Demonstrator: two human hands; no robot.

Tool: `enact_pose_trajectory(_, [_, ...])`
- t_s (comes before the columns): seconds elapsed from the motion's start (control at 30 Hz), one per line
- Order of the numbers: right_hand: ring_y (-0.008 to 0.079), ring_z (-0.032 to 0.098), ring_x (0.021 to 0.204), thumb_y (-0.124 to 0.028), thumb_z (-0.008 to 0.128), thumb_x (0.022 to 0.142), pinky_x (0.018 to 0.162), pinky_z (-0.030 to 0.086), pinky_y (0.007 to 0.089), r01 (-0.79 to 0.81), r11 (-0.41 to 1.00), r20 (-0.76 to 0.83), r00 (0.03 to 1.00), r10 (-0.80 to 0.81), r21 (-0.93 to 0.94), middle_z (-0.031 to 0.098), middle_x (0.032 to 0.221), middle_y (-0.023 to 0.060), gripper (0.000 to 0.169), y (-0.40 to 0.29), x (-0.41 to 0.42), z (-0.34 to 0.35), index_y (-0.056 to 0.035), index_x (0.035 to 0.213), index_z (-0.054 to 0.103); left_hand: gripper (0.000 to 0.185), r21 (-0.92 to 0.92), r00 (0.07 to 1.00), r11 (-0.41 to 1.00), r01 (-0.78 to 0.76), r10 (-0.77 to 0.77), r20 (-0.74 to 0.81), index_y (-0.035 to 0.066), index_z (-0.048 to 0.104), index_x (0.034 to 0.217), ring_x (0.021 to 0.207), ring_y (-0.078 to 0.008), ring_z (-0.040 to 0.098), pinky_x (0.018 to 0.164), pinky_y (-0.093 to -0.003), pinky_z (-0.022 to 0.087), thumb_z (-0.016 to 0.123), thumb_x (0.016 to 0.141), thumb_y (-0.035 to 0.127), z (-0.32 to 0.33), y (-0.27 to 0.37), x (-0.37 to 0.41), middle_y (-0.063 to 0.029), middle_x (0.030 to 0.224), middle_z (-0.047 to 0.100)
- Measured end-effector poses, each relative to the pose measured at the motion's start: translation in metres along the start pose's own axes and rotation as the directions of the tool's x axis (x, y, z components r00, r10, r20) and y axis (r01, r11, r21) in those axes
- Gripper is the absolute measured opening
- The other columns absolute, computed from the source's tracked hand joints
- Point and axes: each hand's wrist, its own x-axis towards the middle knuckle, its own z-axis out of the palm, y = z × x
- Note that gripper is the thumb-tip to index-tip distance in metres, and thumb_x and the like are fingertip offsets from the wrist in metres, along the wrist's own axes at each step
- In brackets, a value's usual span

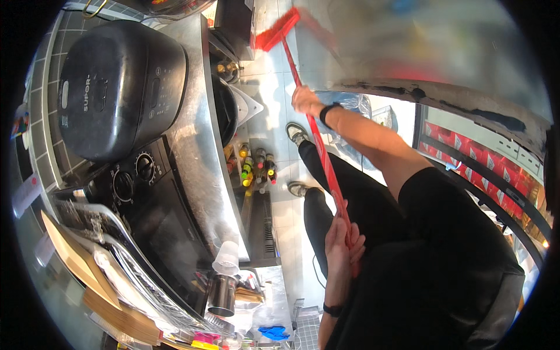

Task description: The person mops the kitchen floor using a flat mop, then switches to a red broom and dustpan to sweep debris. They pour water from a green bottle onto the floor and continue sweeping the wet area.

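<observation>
A long red-handled broom [326,162] runs diagonally through the middle of the view. My right hand [306,100] is closed around the upper part of the handle in the picture, a dark band on its wrist. Lower down, near my body, my left hand [344,239] grips the handle close to its end. The red bristled broom head [278,30] lies at the top, beside a shiny steel panel [372,39] that mirrors it. Whether the bristles touch the floor, I cannot tell.
A steel counter [192,109] on the left bears a black rice cooker [118,92] and a black oven [162,218]. Bottles [258,168] stand below it. A clear plastic bag [345,103] lies by my feet on the tiled floor [280,148]. Red boxes [490,166] fill shelving at right.
</observation>
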Motion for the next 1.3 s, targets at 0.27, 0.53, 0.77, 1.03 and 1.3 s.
enact_pose_trajectory(0.27, [0.03,0.074,0.078,-0.011,0.073,0.074,0.067,0.06,0.0387,-0.279,0.956,0.031,0.96,0.277,0.095,0.074,0.081,0.0147,0.008,-0.066,-0.171,0.119,-0.006,0.08,0.076,0.047,0.171,0.96,0.985,-0.034,0.08,-0.267,0.012,0.047,0.155,0.062,-0.0049,0.044,0.056,-0.0217,0.04,0.052,0.112,0.031,-0.103,-0.124,-0.059,0.0037,0.074,0.048])
enact_pose_trajectory(0.53, [0.0307,0.066,0.059,-0.014,0.068,0.071,0.051,0.052,0.0469,-0.336,0.935,-0.586,0.783,0.21,-0.114,0.065,0.06,0.0081,0.007,-0.076,-0.283,0.283,-0.0124,0.064,0.071,0.044,0.512,0.932,0.843,-0.164,0.303,-0.2,0.012,0.048,0.153,0.057,-0.0061,0.042,0.052,-0.0216,0.035,0.051,0.112,0.03,-0.226,-0.268,-0.09,0.0036,0.072,0.046])
enact_pose_trajectory(0.77, [0.0399,0.072,0.082,-0.01,0.065,0.075,0.071,0.059,0.0498,0.239,0.968,0.056,0.97,-0.235,-0.081,0.07,0.073,0.0207,0.013,-0.03,-0.26,0.244,-0.0031,0.075,0.076,0.039,0.014,0.971,0.996,-0.084,0.085,-0.225,0.012,0.05,0.146,0.051,-0.0053,0.037,0.047,-0.0213,0.032,0.049,0.113,0.032,-0.199,-0.262,-0.06,0.0042,0.068,0.04])
enact_pose_trajectory(1.03, [0.0248,0.07,0.071,-0.02,0.065,0.079,0.066,0.056,0.0412,0.359,0.876,0.234,0.927,-0.294,-0.321,0.07,0.069,0.0069,0.018,-0.01,-0.526,0.359,-0.0154,0.065,0.075,0.046,0.366,0.89,0.896,-0.25,0.361,-0.277,0.011,0.049,0.153,0.076,-0.0126,0.056,0.069,-0.0262,0.046,0.051,0.112,0.03,-0.326,-0.476,-0.163,-0.0016,0.088,0.058])
enact_pose_trajectory(1.3, [0.0245,0.076,0.077,-0.011,0.068,0.081,0.063,0.061,0.04,0.054,0.998,0.304,0.952,-0.045,-0.02,0.075,0.08,0.0121,0.01,-0.016,-0.462,0.396,-0.0077,0.077,0.076,0.046,0.115,0.934,0.993,-0.034,0.073,-0.351,0.009,0.045,0.155,0.05,-0.0056,0.04,0.042,-0.0193,0.029,0.049,0.112,0.026,-0.291,-0.394,-0.183,0.0003,0.071,0.05])
